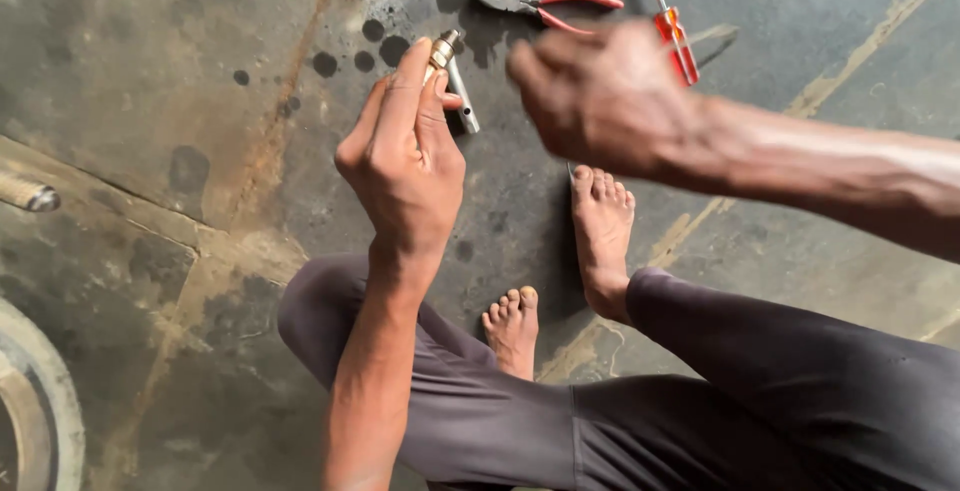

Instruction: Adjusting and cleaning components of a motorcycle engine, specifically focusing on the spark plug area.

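Left hand (405, 156) pinches a small brass-and-silver metal fitting (447, 69); blurred right hand (600, 96) hovers half-curled, its grip unclear, over the stained concrete floor (150, 101).

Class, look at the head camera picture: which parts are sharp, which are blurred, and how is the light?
Head view: the right hand is smeared by motion blur; the left hand pinching a small metal fitting is sharp, as are the pliers; the light is soft and even, with faint shadows on the floor.
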